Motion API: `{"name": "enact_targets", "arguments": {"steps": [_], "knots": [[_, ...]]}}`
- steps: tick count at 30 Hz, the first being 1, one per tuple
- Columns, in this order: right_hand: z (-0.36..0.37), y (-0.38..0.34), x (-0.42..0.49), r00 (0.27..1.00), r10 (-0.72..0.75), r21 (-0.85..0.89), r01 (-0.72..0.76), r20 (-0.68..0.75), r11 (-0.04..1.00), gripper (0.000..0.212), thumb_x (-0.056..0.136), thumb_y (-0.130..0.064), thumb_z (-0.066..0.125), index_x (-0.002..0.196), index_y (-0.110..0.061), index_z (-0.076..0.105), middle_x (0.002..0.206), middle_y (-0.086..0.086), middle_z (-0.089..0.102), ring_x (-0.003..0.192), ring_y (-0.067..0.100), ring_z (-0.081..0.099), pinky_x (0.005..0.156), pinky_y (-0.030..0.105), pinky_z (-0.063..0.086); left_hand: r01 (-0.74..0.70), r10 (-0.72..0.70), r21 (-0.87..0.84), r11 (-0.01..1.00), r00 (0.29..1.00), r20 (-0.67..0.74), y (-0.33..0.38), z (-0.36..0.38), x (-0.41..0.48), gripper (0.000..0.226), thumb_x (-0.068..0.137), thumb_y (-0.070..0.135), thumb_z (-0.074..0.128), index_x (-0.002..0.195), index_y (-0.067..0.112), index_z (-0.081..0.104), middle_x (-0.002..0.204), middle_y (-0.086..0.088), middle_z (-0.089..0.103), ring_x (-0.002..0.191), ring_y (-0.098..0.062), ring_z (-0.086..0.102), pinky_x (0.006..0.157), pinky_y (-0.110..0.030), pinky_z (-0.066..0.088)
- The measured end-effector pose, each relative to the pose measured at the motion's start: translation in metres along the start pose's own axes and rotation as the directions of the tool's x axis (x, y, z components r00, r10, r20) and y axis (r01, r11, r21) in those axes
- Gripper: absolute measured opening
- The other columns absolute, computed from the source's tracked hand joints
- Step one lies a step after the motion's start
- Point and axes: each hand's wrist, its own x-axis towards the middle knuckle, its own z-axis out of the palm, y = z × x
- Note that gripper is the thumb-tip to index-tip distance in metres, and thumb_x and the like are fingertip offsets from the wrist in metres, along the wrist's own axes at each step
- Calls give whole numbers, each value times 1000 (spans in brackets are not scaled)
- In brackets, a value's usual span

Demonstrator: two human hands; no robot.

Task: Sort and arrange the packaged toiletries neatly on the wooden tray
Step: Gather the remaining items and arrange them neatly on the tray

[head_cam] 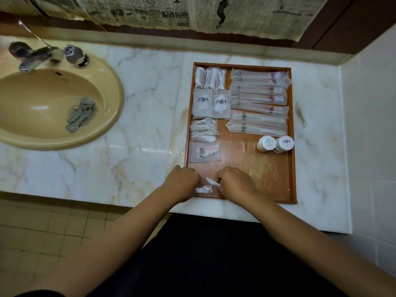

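Left hand: fingers curled over a crumpled packet at the near-left corner of the wooden tray.
Right hand: fingers curled, pinching a white packet; fingertips hidden.
Near tray: mostly bare wood.
Middle: flat sachet and floss picks on the left, round tubs on the right.
Far: cotton pads, swabs, comb sleeves and toothbrush sleeves, in rows.
Progress: judged nearly done; the two held packets not yet placed.
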Motion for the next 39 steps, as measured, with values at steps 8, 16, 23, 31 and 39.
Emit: {"name": "enact_targets", "arguments": {"steps": [8, 16, 23, 31, 39], "knots": [[-32, 11, 8, 970, 225, 515, -147, -91, 844, 12, 86, -36, 77, 88, -27, 69, 85, -11, 69, 82, 11, 65, 72, 28, 50, 112, -106, -550, 828, 993, 44, -14, -32, -5, 14, 85, 30, 78, 82, 29, 64, 90, 8, 70, 86, -14, 66, 74, -31, 53], [-85, 15, 26, 945, 314, 867, -76, -95, 493, 27, 85, -21, 83, 107, -15, 68, 90, 2, 72, 75, 19, 69, 67, 33, 59, 32, -376, -957, 289, 923, -83, -31, -74, 19, 26, 77, 23, 89, 95, 14, 72, 79, 2, 69, 71, -5, 64, 67, -21, 50], [-128, 17, 58, 928, 368, 963, -49, -54, 265, 20, 89, -23, 80, 102, -12, 70, 91, 7, 71, 68, 19, 67, 67, 34, 60, -36, -525, -998, 53, 849, -59, -45, -115, 47, 12, 87, 19, 80, 86, 11, 71, 72, 4, 65, 51, 0, 56, 49, -12, 42], [-158, 11, 103, 925, 381, 961, -105, 0, 255, 15, 92, -17, 75, 103, -13, 67, 99, 18, 72, 88, 32, 76, 76, 41, 65, -40, -568, -999, -22, 823, -21, -65, -141, 76, 14, 89, 18, 77, 80, 16, 66, 69, 1, 62, 59, -16, 51, 55, -26, 42], [-190, -3, 177, 912, 403, 901, -104, -83, 421, 21, 85, -21, 83, 100, -15, 69, 86, 8, 75, 61, 15, 67, 55, 27, 55, -60, -626, -992, -107, 780, 21, -93, -152, 111, 13, 88, 23, 79, 83, 14, 69, 69, 3, 62, 54, -14, 49, 52, -24, 43]]}}
